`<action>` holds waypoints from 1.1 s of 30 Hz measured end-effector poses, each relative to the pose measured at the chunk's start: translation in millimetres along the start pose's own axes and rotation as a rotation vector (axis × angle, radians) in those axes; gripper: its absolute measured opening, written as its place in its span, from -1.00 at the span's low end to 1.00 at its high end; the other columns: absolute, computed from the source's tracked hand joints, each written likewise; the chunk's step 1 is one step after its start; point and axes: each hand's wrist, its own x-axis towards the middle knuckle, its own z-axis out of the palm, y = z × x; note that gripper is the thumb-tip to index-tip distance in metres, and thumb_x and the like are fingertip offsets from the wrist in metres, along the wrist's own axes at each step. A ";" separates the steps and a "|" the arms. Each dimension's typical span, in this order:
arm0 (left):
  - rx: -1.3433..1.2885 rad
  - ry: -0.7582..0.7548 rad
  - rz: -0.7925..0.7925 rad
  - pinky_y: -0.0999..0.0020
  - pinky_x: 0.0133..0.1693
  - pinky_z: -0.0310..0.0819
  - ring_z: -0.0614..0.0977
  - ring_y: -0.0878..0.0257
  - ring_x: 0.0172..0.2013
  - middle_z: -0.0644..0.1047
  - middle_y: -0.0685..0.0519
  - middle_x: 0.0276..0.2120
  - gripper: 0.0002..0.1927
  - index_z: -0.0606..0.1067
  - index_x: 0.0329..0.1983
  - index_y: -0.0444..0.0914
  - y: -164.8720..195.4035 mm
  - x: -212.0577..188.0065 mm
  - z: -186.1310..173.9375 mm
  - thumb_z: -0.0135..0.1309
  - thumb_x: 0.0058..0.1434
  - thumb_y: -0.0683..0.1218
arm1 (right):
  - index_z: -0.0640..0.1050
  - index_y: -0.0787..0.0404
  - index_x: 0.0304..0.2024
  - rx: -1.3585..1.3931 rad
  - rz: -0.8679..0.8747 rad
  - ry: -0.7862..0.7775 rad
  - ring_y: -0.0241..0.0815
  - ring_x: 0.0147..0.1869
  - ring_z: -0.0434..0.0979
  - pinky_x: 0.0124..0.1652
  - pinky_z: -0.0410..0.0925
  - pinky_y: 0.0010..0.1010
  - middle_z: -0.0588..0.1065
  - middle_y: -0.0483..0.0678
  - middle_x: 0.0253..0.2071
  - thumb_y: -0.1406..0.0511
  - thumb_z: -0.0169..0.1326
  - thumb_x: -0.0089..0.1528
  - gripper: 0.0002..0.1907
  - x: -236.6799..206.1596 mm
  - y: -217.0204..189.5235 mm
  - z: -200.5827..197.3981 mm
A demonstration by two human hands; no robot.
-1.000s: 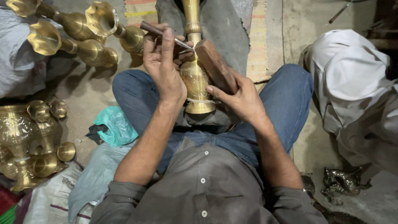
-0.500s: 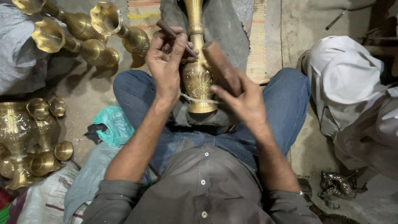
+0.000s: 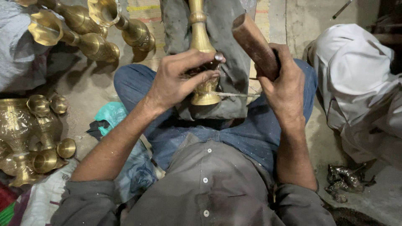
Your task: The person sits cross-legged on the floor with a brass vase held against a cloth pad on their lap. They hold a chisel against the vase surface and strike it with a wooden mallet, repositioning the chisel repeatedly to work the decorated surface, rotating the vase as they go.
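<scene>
Raised now: wooden mallet (image 3: 254, 44) in right hand (image 3: 284, 86), 1 o'clock of brass vase (image 3: 202, 62). Left hand (image 3: 180, 77) gripping punch (image 3: 217, 58) on vase. Probably mid-strike cycle.

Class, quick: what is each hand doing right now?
Left hand: closed on a thin metal punch against the brass vase.
Right hand: closed around a wooden mallet.

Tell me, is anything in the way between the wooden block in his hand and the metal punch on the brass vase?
Nothing visible. The right hand holds the wooden block raised beside the punch, which the left hand sets against the brass vase. Only open air lies between block and punch head.
</scene>
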 end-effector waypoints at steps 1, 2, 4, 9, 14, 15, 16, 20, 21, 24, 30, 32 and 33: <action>-0.005 0.010 0.027 0.34 -0.07 0.69 0.75 0.21 -0.10 0.66 -0.01 -0.03 -0.64 0.56 0.18 -0.28 0.0 -0.1 -0.3 0.28 0.35 -0.13 | 0.44 0.28 0.16 -0.019 -0.036 0.020 0.18 0.06 0.65 -0.02 0.47 -0.21 0.58 0.18 -0.03 0.52 0.23 0.15 -0.48 -0.7 -1.6 -2.3; -0.009 0.020 0.056 0.33 -0.04 0.69 0.75 0.20 -0.06 0.66 -0.02 0.00 -0.64 0.54 0.20 -0.29 0.1 0.1 -0.2 0.27 0.38 -0.13 | 0.44 0.28 0.17 -0.038 -0.073 0.041 0.20 0.07 0.64 0.00 0.47 -0.20 0.57 0.20 -0.02 0.53 0.23 0.15 -0.47 -2.0 -2.7 -4.6; 0.035 0.009 0.096 0.30 -0.02 0.68 0.75 0.18 -0.05 0.65 -0.03 0.01 -0.66 0.54 0.18 -0.29 0.4 0.5 0.4 0.26 0.39 -0.12 | 0.44 0.28 0.18 -0.052 -0.129 0.063 0.19 0.09 0.63 0.05 0.47 -0.19 0.56 0.21 0.00 0.55 0.21 0.17 -0.48 -4.2 -3.6 -7.7; 0.087 -0.033 0.098 0.29 -0.04 0.69 0.74 0.16 -0.10 0.65 -0.07 0.00 -0.68 0.56 0.14 -0.29 0.5 6.9 0.5 0.25 0.37 -0.10 | 0.47 0.27 0.18 -0.147 -0.164 0.112 0.00 0.08 0.67 0.04 0.50 -0.26 0.60 0.11 -0.04 0.51 0.24 0.32 -0.60 -6.8 -0.9 -7.4; 0.156 -0.032 0.175 0.27 -0.02 0.67 0.73 0.11 -0.09 0.65 -0.05 -0.04 -0.69 0.55 0.13 -0.29 6.1 11.7 -0.5 0.25 0.40 -0.08 | 0.51 0.26 0.09 -0.191 -0.124 0.129 -0.08 0.01 0.70 -0.08 0.50 -0.28 0.62 0.06 -0.13 0.47 0.27 0.33 -0.69 -8.3 0.3 -17.3; 0.157 -0.037 0.177 0.27 -0.02 0.66 0.73 0.10 -0.09 0.65 -0.04 -0.04 -0.69 0.55 0.14 -0.29 8.2 11.1 -1.0 0.25 0.40 -0.08 | 0.52 0.25 0.07 -0.220 -0.128 0.129 -0.08 -0.02 0.70 -0.10 0.49 -0.28 0.62 0.04 -0.16 0.46 0.29 0.35 -0.72 -7.9 -0.8 -19.5; 0.155 -0.036 0.163 0.26 -0.03 0.66 0.73 0.10 -0.10 0.65 -0.04 -0.05 -0.69 0.55 0.14 -0.29 9.9 11.7 -1.8 0.24 0.40 -0.08 | 0.52 0.25 0.05 -0.253 -0.161 0.150 -0.06 -0.02 0.69 -0.10 0.49 -0.27 0.61 0.05 -0.16 0.45 0.30 0.34 -0.72 -7.6 -2.4 -22.0; 0.174 -0.056 0.123 0.23 -0.11 0.64 0.72 0.08 -0.15 0.64 -0.05 -0.09 -0.68 0.55 0.15 -0.29 16.6 11.3 -3.0 0.25 0.40 -0.08 | 0.52 0.26 0.00 -0.254 -0.209 0.199 -0.02 -0.03 0.68 -0.10 0.48 -0.23 0.60 0.05 -0.17 0.47 0.30 0.34 -0.76 -3.5 -11.3 -28.4; 0.185 -0.066 0.118 0.22 -0.12 0.63 0.71 0.07 -0.18 0.63 -0.05 -0.11 -0.68 0.55 0.15 -0.29 17.5 11.7 -2.9 0.25 0.40 -0.09 | 0.52 0.26 0.00 -0.223 -0.199 0.204 -0.03 -0.03 0.69 -0.10 0.48 -0.22 0.60 0.04 -0.17 0.47 0.28 0.34 -0.77 -2.1 -13.3 -29.4; 0.197 -0.064 0.148 0.23 -0.13 0.63 0.71 0.07 -0.19 0.64 -0.04 -0.09 -0.66 0.55 0.16 -0.27 18.0 14.3 -1.8 0.25 0.39 -0.07 | 0.44 0.30 -0.03 0.120 0.066 0.145 0.00 -0.15 0.58 -0.16 0.43 -0.20 0.56 0.04 -0.20 0.40 0.33 0.38 -0.71 -1.5 -15.4 -32.1; 0.226 -0.064 0.150 0.17 -0.11 0.62 0.72 0.01 -0.16 0.66 -0.07 -0.08 -0.66 0.56 0.14 -0.27 14.1 19.9 -2.8 0.27 0.39 -0.02 | 0.47 0.35 0.00 -0.125 -0.230 0.172 -0.02 -0.04 0.65 -0.12 0.47 -0.25 0.58 0.08 -0.11 0.56 0.17 0.31 -0.76 -0.5 6.5 -28.5; 0.197 -0.078 0.103 0.17 -0.14 0.63 0.72 0.02 -0.19 0.66 -0.08 -0.08 -0.65 0.57 0.13 -0.27 12.9 20.2 -3.2 0.27 0.37 -0.01 | 0.48 0.30 -0.02 -0.165 -0.152 0.072 -0.08 -0.06 0.67 -0.10 0.50 -0.31 0.59 0.04 -0.13 0.56 0.12 0.28 -0.76 -3.8 13.4 -28.1; 0.183 -0.087 0.084 0.17 -0.15 0.63 0.72 0.03 -0.21 0.66 -0.09 -0.08 -0.64 0.57 0.13 -0.28 11.9 20.9 -3.7 0.27 0.36 -0.01 | 0.48 0.31 -0.02 -0.179 -0.164 0.085 -0.06 -0.06 0.66 -0.09 0.50 -0.30 0.59 0.06 -0.14 0.56 0.14 0.27 -0.75 -4.0 15.7 -27.2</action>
